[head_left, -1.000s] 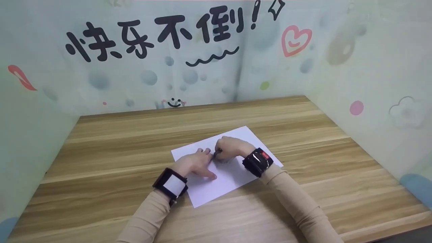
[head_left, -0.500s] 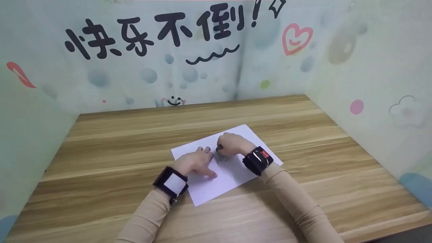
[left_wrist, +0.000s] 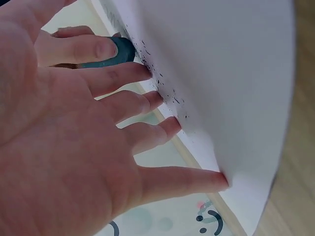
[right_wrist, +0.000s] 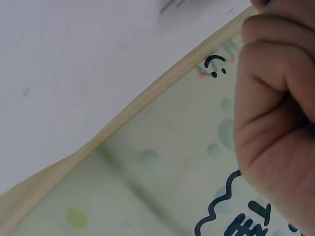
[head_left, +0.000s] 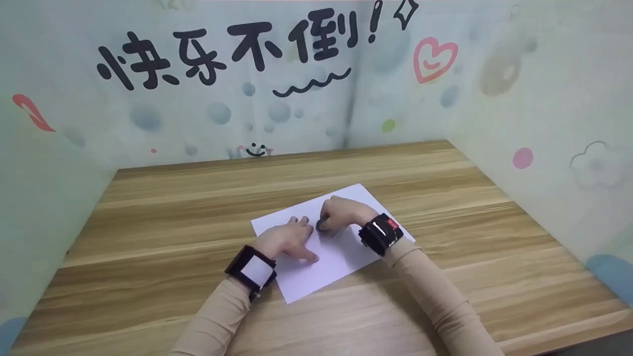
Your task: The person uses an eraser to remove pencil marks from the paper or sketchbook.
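A white sheet of paper (head_left: pixel 336 269) lies at an angle on the wooden table. My left hand (head_left: pixel 289 239) rests on its left part, fingers spread and fingertips touching the paper in the left wrist view. On the upper middle of the sheet, my right hand (head_left: pixel 343 212) grips a dark teal eraser (left_wrist: pixel 123 50), its fingers curled and thumb along the side. Grey pencil strokes (right_wrist: pixel 173 6) show on the paper near that hand. Dark crumbs (left_wrist: pixel 172 100) are scattered by the left fingertips. In the right wrist view, the curled fingers hide the eraser.
The wooden table (head_left: pixel 178 222) extends around the sheet. A pale printed wall (head_left: pixel 306 113) with large black characters stands behind it, and side walls (head_left: pixel 554 113) border left and right. Black wrist straps (head_left: pixel 381 234) are worn over tan sleeves.
The right hand shifts slightly back and forth over the grey marks with the eraser, ending a little farther right than a second ago. The left hand and the paper stay in place.
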`<state>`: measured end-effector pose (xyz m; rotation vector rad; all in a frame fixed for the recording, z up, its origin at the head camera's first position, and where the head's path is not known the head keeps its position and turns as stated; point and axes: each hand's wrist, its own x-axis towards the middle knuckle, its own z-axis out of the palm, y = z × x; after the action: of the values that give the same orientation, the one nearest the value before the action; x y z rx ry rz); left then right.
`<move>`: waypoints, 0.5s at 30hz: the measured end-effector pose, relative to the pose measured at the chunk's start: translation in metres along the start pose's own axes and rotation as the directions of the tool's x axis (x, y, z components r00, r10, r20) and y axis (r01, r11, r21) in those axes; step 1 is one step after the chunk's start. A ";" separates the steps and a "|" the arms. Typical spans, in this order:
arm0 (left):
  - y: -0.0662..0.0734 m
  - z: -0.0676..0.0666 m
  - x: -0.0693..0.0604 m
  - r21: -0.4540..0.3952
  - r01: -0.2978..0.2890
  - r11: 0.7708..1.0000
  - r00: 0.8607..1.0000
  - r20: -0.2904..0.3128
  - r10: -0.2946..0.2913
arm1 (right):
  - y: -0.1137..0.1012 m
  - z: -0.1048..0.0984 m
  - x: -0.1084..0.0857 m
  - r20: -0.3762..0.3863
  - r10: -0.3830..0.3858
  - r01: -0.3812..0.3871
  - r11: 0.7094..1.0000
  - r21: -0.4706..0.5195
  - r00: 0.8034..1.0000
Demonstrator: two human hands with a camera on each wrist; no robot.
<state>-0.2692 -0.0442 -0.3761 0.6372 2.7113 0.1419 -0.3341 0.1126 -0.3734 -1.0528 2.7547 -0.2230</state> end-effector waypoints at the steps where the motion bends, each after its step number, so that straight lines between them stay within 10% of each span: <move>1: 0.000 0.000 0.000 0.002 0.001 1.000 1.000 -0.003 -0.001 | 0.000 0.001 0.000 -0.021 0.026 -0.026 1.000 -0.011 0.999; 15: 0.001 0.002 0.003 0.015 -0.008 1.000 1.000 -0.002 0.008 | 0.004 0.002 -0.001 -0.053 0.025 -0.027 0.999 -0.038 0.998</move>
<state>-0.2708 -0.0421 -0.3787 0.6531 2.7149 0.1242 -0.3361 0.1163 -0.3758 -1.0345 2.8280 -0.1973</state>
